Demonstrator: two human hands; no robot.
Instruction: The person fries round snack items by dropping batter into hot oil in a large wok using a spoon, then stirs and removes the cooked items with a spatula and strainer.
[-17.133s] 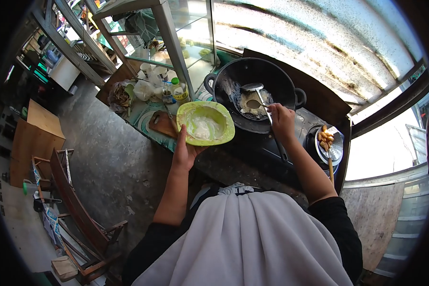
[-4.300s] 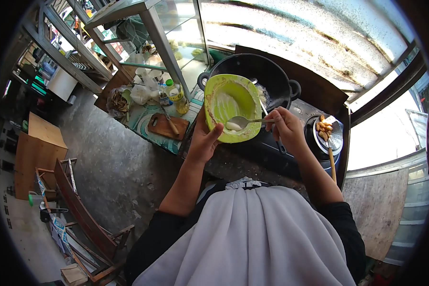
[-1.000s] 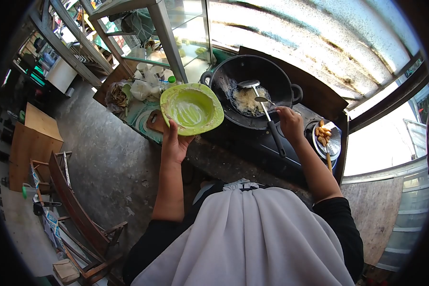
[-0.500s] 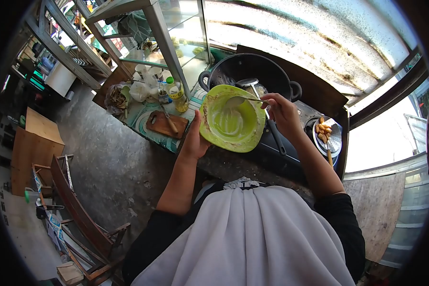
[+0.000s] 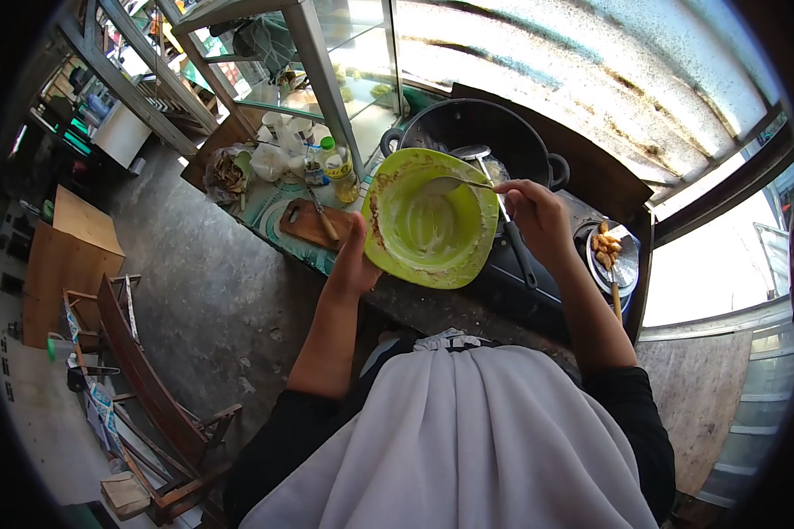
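Note:
My left hand (image 5: 356, 262) grips the left rim of a lime-green bowl (image 5: 432, 251), which is tilted so its inside faces me. Pale batter-like residue coats the bowl's bottom and rim. Between the fingers of my right hand (image 5: 536, 216) is the handle of a metal spoon (image 5: 445, 185), its head against the bowl's upper inner wall. Behind the bowl sits a large black wok (image 5: 490, 128) with two side handles. A long-handled skimmer (image 5: 514, 247) lies from the wok's edge down over the stove, partly hidden by the bowl and my right hand.
At right, a plate (image 5: 626, 264) holds browned fried pieces (image 5: 605, 247) and a wooden-handled tool. On the left counter are a cutting board (image 5: 304, 225) with a knife, a green-capped oil bottle (image 5: 344, 183) and plastic bags (image 5: 269, 161). A glass display case (image 5: 357, 79) stands behind; a wooden bench (image 5: 154, 375) is lower left.
The view has shifted slightly, so the surroundings appear a little farther right. The bowl is tilted a bit differently, and the spoon stays against its upper inner wall. Both hands keep their holds.

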